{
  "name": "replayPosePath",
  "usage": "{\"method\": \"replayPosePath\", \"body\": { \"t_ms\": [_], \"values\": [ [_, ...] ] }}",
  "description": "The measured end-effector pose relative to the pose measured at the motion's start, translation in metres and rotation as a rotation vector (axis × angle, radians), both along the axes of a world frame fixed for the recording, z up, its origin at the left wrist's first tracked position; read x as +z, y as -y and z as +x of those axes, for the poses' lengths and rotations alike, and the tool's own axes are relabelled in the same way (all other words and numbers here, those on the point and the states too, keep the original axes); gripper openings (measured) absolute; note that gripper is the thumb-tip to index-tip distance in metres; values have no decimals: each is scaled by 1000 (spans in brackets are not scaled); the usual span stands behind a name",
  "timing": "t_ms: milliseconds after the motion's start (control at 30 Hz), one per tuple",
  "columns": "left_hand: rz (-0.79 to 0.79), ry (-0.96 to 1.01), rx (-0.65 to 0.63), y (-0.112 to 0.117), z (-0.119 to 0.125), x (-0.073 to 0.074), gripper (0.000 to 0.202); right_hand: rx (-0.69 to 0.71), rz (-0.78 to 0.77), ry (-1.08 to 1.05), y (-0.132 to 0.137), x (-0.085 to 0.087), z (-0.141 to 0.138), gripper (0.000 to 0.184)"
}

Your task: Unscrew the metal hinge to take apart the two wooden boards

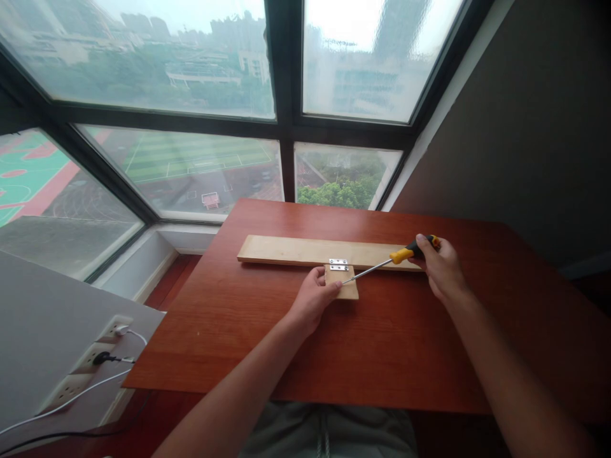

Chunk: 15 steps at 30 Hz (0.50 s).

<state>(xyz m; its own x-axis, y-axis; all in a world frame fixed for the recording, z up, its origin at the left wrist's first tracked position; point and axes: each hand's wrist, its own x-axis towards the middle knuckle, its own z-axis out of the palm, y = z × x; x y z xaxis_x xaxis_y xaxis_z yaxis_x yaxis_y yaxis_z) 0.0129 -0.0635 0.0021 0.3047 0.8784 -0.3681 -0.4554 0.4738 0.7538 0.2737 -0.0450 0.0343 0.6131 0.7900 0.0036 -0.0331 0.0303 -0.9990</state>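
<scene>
A long pale wooden plank point(291, 250) lies across the red-brown table point(391, 343). A small wooden block point(348, 289) sits against its near edge, joined by a silver hinge point(338, 264). My left hand point(312, 298) is closed on the block's left side, thumb on top. My right hand point(440, 266) grips the yellow and black handle of a screwdriver point(398, 256). Its metal shaft slants down left, and the tip rests on the block just right of the hinge.
Large windows point(191, 165) rise behind the table. A grey wall point(539, 127) stands at the right. At the lower left a white power strip point(90, 366) holds plugged cables. The table's near edge point(286, 391) is over my lap.
</scene>
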Motion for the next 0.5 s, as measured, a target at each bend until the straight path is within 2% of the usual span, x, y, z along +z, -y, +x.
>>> {"method": "replayPosePath", "body": {
  "t_ms": [300,500],
  "values": [
    [13,-25,-7,0,1,-1,49,-15,-10,5,1,1,5,49],
    [16,-14,-6,0,1,-1,52,28,1,-2,2,1,-2,50]
  ]
}}
